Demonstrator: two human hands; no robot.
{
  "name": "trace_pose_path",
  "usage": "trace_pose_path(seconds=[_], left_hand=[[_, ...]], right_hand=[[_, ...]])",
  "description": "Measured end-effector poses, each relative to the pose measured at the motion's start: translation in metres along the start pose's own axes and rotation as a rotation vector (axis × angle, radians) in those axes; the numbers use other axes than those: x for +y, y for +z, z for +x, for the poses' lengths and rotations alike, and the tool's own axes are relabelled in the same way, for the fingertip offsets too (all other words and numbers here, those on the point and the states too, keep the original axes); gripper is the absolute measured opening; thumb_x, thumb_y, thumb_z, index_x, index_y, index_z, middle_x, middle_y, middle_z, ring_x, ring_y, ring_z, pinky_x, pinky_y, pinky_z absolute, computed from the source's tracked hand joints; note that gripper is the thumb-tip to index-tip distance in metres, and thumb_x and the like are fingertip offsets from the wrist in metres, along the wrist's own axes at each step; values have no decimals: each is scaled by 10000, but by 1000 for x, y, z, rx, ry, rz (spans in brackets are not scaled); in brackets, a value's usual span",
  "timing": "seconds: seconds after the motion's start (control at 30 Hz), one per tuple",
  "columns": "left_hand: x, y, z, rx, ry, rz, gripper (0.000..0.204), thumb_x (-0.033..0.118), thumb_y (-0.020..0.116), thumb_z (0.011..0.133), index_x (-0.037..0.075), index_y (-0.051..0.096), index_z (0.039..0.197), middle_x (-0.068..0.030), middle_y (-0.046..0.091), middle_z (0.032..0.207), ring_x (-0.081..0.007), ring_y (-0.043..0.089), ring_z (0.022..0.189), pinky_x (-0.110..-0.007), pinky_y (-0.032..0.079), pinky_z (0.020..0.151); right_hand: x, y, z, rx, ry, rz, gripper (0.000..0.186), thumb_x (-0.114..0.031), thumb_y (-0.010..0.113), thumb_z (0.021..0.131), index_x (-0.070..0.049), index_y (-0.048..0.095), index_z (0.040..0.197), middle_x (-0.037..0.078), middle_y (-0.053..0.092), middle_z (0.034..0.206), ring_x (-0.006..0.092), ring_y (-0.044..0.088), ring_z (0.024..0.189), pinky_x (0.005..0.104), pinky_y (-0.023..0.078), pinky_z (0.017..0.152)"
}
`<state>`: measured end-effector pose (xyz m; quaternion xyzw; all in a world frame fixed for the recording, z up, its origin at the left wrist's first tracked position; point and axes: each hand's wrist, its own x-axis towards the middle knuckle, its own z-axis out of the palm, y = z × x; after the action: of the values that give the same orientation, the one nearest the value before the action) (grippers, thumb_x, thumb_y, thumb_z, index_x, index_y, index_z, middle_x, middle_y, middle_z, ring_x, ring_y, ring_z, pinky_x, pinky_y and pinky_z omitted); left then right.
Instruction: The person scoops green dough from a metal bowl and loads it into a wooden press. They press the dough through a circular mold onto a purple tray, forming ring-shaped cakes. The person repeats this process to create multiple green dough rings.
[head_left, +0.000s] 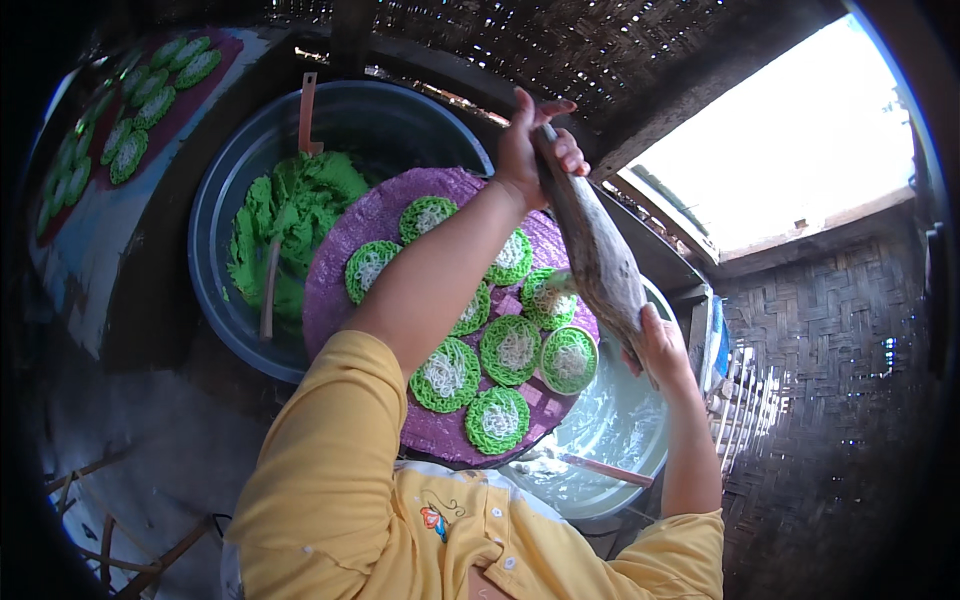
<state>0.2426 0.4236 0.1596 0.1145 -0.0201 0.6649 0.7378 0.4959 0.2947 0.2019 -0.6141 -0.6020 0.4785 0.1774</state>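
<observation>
My left hand is at the upper end of a thick, weathered wooden bar, fingers curled about it and one or two sticking out. Around its lower end closes my right hand. The bar slants across the right side of a round purple tray. On that tray lie several lacy green noodle rounds with white strands in the middle, such as one round at the near edge. A round disc rim circles another round beside the bar. Just under the bar, a pale blurred part sits over one more round, partly hidden.
A large dark basin at left holds green dough, a peach-coloured scraper and a stick. Below right, a pale basin has white paste and a spatula. More green rounds lie far left. Woven walls enclose the right.
</observation>
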Motion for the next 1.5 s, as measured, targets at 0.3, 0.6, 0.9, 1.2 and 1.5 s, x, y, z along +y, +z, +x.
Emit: trace_pose_path(seconds=[0.3, 0.6, 0.9, 1.2, 1.5], left_hand=[[61, 74, -24, -66, -189, 448, 819, 658, 212, 885, -31, 430, 1268, -179, 579, 1164, -285, 494, 1157, -444, 324, 1011], [47, 57, -142, -235, -23, 2235, 611, 380, 698, 726, 115, 481, 1231, -120, 495, 1244, -282, 463, 1184, -466, 311, 1034], [210, -7, -355, 609, 406, 2389, 607, 339, 593, 838, 61, 380, 1334, -152, 472, 1281, -313, 447, 1172, -444, 320, 1017], [212, -59, -494, 1034, -237, 1937, 529, 274, 602, 830, 57, 435, 1283, -129, 514, 1225, -244, 483, 1119, -403, 364, 977], [221, -98, -519, 921, -258, 1534, 455, 208, 611, 822, 54, 491, 1233, -107, 556, 1170, -176, 518, 1066, -363, 408, 938]], right_hand=[[-30, 7, -28, -10, -213, 336, 603, -564, 351, 915, 11, 521, 980, 125, 581, 647, 167, 534, 456, 276, 426, 413], [-21, 52, -45, -210, -524, 431, 539, -479, 465, 918, 8, 609, 1099, 47, 599, 839, 101, 552, 756, 243, 433, 616], [53, 42, -35, 505, -136, -577, 212, -240, 671, 772, -28, 673, 764, 137, 623, 785, 297, 613, 746, 397, 470, 695], [59, 47, -27, 464, -254, -687, 167, -200, 642, 746, -41, 685, 769, 135, 630, 822, 303, 621, 785, 406, 490, 729], [40, 44, -89, 578, -282, -330, 187, -162, 629, 732, 22, 646, 703, 132, 596, 654, 197, 585, 590, 304, 443, 577]])
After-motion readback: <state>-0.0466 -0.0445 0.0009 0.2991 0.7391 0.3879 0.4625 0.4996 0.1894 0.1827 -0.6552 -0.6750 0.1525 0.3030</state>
